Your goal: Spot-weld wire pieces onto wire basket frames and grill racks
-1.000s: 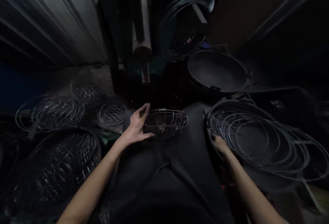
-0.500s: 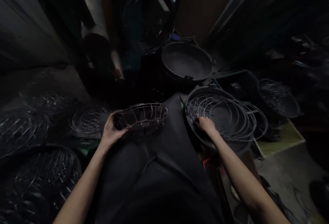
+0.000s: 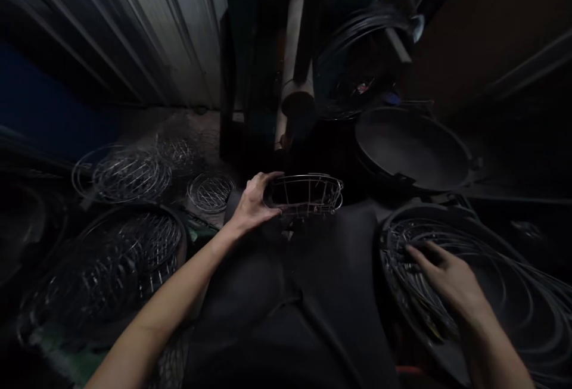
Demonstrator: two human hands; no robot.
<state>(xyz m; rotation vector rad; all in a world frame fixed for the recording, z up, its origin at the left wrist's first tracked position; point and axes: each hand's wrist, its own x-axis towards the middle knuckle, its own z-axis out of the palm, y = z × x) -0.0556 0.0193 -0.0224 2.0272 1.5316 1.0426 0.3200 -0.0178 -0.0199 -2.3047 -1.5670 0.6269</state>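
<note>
My left hand [image 3: 254, 203] grips the left end of a round wire basket [image 3: 310, 193], thumb below and fingers above, over the dark apron on my lap. To the right, my right hand [image 3: 447, 270] is over a wide dark basin [image 3: 388, 222] of wire rings [image 3: 504, 258]. Its thumb and fingers are apart at the tips, with nothing visible between them, close to small wire parts at the basin's left side.
Another round pan [image 3: 411, 148] stands behind the basin. Wire grids [image 3: 129, 176] lie on the floor at left, above a tub [image 3: 182, 228] holding more wirework. A machine with a pale cylinder [image 3: 292, 43] rises ahead. Coiled wire [image 3: 370, 22] is beside it.
The view has swung left, so the scene appears farther right. My right hand's fingers have opened above the basin. My left hand still holds the wire basket, now seen more level.
</note>
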